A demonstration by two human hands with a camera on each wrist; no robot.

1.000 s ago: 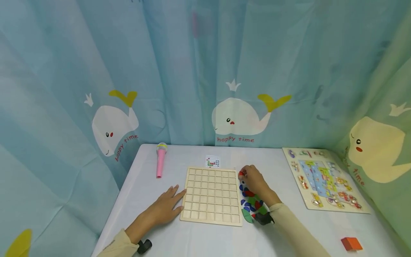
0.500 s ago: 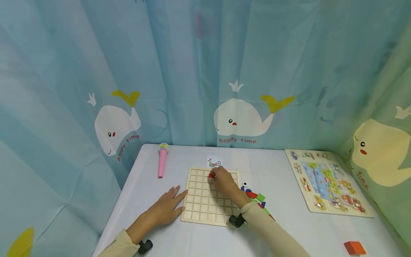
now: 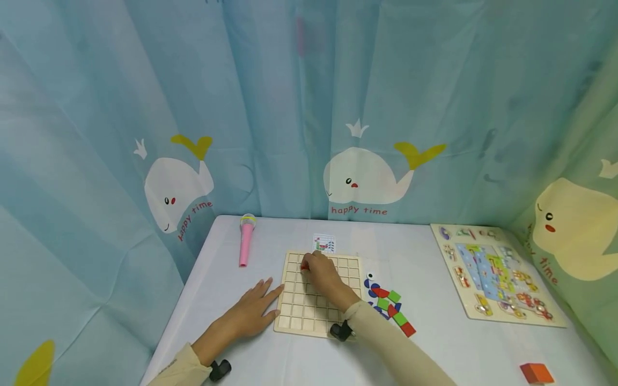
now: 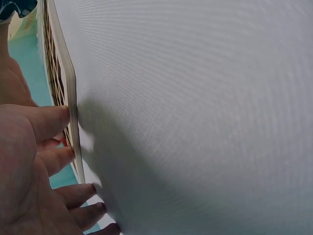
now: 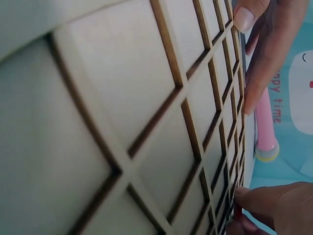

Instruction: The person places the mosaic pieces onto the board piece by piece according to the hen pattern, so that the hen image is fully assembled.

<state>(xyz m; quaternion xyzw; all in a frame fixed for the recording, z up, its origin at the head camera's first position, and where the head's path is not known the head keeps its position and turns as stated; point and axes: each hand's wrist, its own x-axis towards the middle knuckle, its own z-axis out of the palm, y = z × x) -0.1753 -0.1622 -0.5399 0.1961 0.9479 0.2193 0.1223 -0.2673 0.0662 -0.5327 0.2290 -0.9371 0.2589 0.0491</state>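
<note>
A pale wooden grid board (image 3: 296, 323) lies on the white table. Over its far left cells, my right hand (image 3: 324, 276) pinches a small red piece (image 5: 238, 210) between thumb and fingers; its shape is mostly hidden. My left hand (image 3: 251, 311) rests flat on the table with fingers spread, thumb and index fingertips at the board's left edge, as the left wrist view also shows. Right of the board lie several loose flat pieces, among them a green square (image 3: 394, 296), a red square (image 3: 407, 328) and a white disc with a black dot (image 3: 370, 276).
A small picture card (image 3: 324, 243) lies behind the board. At the left back is a pink toy microphone (image 3: 245, 244). A picture puzzle board (image 3: 497, 273) lies at the right, with an orange block (image 3: 537, 373) nearer the front. A whale-print curtain (image 3: 270, 107) hangs behind.
My right hand has carried the red piece from the loose pieces leftward over the board to its far left cells. The left hand stays at the board's edge.
</note>
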